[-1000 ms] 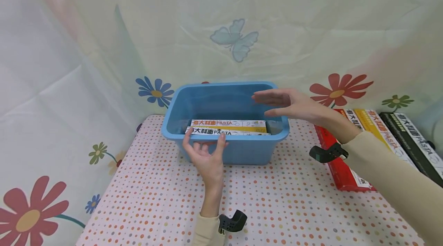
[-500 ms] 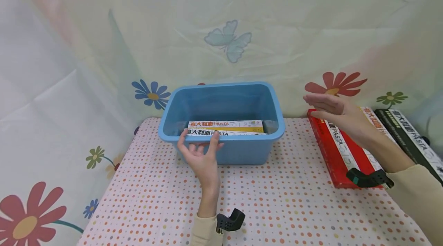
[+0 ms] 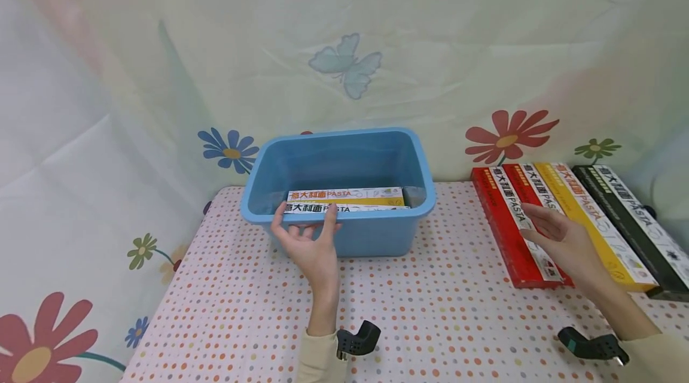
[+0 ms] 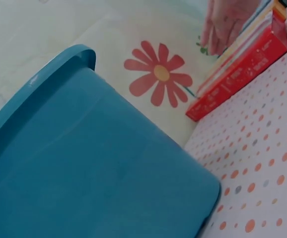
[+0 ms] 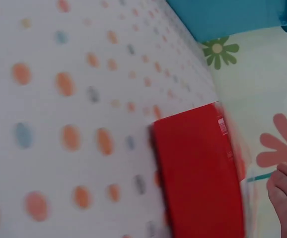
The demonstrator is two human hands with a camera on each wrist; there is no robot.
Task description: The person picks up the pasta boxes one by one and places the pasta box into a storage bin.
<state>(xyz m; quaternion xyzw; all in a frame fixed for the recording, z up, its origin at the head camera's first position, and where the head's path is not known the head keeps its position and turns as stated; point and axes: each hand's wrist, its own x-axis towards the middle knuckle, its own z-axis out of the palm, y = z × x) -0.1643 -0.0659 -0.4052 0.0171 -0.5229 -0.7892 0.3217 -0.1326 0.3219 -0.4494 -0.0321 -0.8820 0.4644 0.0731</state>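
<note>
Behind the left grip (image 3: 309,251) and the right grip (image 3: 567,248), a pale cloth (image 3: 215,42) with printed flowers, plus a blue butterfly (image 3: 347,66) high beyond the left grip and slightly toward the right one. Beneath both, a tabletop (image 3: 430,323) in a white cover with coloured dots. Directly ahead of the left grip, a blue tub (image 3: 371,236), top open, well apart from the right grip. Around the right grip, a row of four pasta boxes, side by side and lengthwise away from the wrist: a red box (image 3: 495,233) by the fingertips, a second red box (image 3: 530,182) partly hidden by the hand, a yellow box (image 3: 589,212) just right of the knuckles, a black box (image 3: 622,230) farthest right. Past the left grip, inside the tub, an orange-lettered box (image 3: 350,194) and, nearer the held rim, a black-lettered box (image 3: 371,209). With the left grip, clasps the tub's near rim, thumb over the edge, some fingers bent below. With the right grip, holds nothing, fingers loosely bent, thumb apart, over the red boxes; cannot tell light contact from a narrow gap. Just behind the grips, a left wrist gadget (image 3: 357,340) and a right wrist gadget (image 3: 592,344), both black.
</note>
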